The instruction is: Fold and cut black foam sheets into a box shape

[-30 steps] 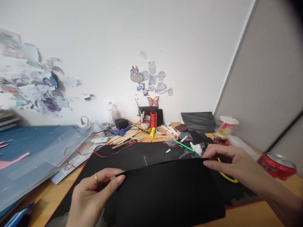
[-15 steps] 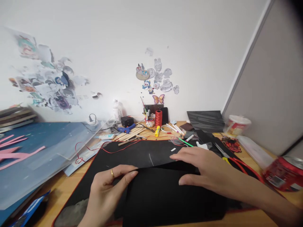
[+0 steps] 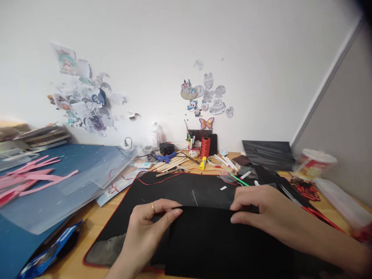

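A sheet of black paper (image 3: 209, 240) is raised over the dark mat (image 3: 171, 190), its upper edge bowed slightly between my hands. My left hand (image 3: 151, 224), with a gold ring on one finger, pinches that edge at its left corner. My right hand (image 3: 258, 209) grips the same edge farther right, thumb in front and fingers behind. The lower part of the sheet merges with the dark area at the bottom of the view, so its extent there is hard to tell.
Behind the mat lie wooden sticks (image 3: 171, 162), a blue glue gun (image 3: 166, 157), a red thread spool (image 3: 205, 147) and a yellow glue stick (image 3: 203, 163). Scissors (image 3: 322, 217) lie at right. Pink strips (image 3: 43, 178) and a clear sheet (image 3: 72, 197) cover the left.
My right hand has closed onto the sheet's top edge, after hovering open over it. The left hand keeps its pinch. The view has swung left.
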Action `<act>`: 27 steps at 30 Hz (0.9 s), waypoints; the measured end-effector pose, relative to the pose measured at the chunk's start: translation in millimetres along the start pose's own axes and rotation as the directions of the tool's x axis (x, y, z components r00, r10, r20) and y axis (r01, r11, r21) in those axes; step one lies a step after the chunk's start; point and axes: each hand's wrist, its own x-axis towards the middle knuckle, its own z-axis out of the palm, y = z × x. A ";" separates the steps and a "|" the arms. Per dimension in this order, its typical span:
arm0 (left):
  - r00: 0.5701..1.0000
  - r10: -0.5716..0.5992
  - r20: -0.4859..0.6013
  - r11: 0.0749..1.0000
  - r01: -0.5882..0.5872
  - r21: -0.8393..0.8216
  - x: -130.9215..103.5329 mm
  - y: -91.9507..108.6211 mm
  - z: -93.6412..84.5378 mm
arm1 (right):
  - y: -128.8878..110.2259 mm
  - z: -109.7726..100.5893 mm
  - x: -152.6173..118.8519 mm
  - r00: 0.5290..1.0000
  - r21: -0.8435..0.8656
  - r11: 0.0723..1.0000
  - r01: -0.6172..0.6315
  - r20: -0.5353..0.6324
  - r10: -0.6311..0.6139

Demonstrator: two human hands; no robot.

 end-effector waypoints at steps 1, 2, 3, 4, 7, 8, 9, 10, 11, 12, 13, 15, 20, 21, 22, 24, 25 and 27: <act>1.000 -0.005 0.026 1.000 0.005 0.008 0.8 -1.4 -1.2 | -0.3 -1.1 0.3 1.000 0.018 1.000 -0.006 0.012 0.006; 0.999 -0.014 0.050 1.000 0.013 0.011 1.5 -2.7 -2.3 | -0.4 -2.1 0.7 1.000 0.034 0.999 -0.010 0.023 0.010; 0.997 -0.025 0.070 1.000 0.025 0.006 2.0 -3.6 -3.2 | -0.5 -3.0 1.2 0.999 0.051 0.999 -0.013 0.033 0.012; 0.996 -0.040 0.082 0.999 0.041 -0.008 2.3 -4.2 -3.8 | -0.6 -3.7 1.7 0.999 0.067 0.998 -0.017 0.039 0.015; 0.990 -0.091 0.104 0.993 0.099 -0.071 2.4 -4.0 -4.5 | -1.6 -4.7 3.1 0.998 0.103 0.993 -0.048 0.053 0.043; 0.988 -0.108 0.108 0.989 0.117 -0.088 2.4 -3.6 -4.5 | -2.0 -4.6 3.3 0.997 0.112 0.992 -0.060 0.059 0.054; 0.987 -0.121 0.108 0.986 0.132 -0.101 2.2 -3.0 -4.6 | -2.3 -4.4 3.5 0.996 0.121 0.990 -0.068 0.064 0.061; 0.985 -0.133 0.106 0.984 0.144 -0.109 2.1 -2.5 -4.8 | -2.4 -4.0 3.4 0.996 0.129 0.989 -0.072 0.068 0.064; 0.984 -0.142 0.104 0.982 0.153 -0.113 2.0 -1.9 -5.0 | -2.1 -3.3 3.3 0.995 0.137 0.988 -0.073 0.070 0.064; 0.984 -0.150 0.100 0.980 0.162 -0.116 1.8 -1.4 -5.3 | -1.4 -2.5 3.0 0.996 0.140 0.987 -0.074 0.065 0.065; 0.982 -0.159 0.098 0.978 0.170 -0.119 1.6 -0.9 -5.5 | -0.4 -1.6 2.8 0.996 0.140 0.987 -0.073 0.062 0.065; 0.979 -0.174 0.102 0.974 0.186 -0.128 1.0 0.2 -5.7 | 2.3 0.0 2.3 0.997 0.128 0.989 -0.068 0.046 0.062; 0.975 -0.189 0.115 0.963 0.207 -0.174 -1.4 1.8 -4.5 | 6.8 0.8 1.5 0.999 0.092 0.995 -0.039 0.011 0.038; 0.975 -0.188 0.116 0.961 0.207 -0.181 -2.0 1.9 -4.3 | 7.1 1.1 1.1 1.000 0.082 0.996 -0.030 0.012 0.029; 0.975 -0.185 0.119 0.961 0.205 -0.185 -2.6 1.9 -4.3 | 7.4 1.7 0.8 1.000 0.071 0.997 -0.019 0.004 0.019; 0.977 -0.173 0.128 0.965 0.195 -0.178 -3.6 1.8 -4.8 | 8.0 3.9 -0.1 0.999 0.055 0.998 -0.001 -0.039 0.004; 0.978 -0.167 0.128 0.967 0.187 -0.170 -4.0 1.7 -5.3 | 8.3 5.3 -0.5 0.998 0.049 0.999 0.005 -0.061 -0.002; 0.980 -0.154 0.129 0.973 0.173 -0.152 -4.7 1.9 -6.3 | 8.8 7.8 -1.0 0.995 0.045 0.999 0.015 -0.095 -0.011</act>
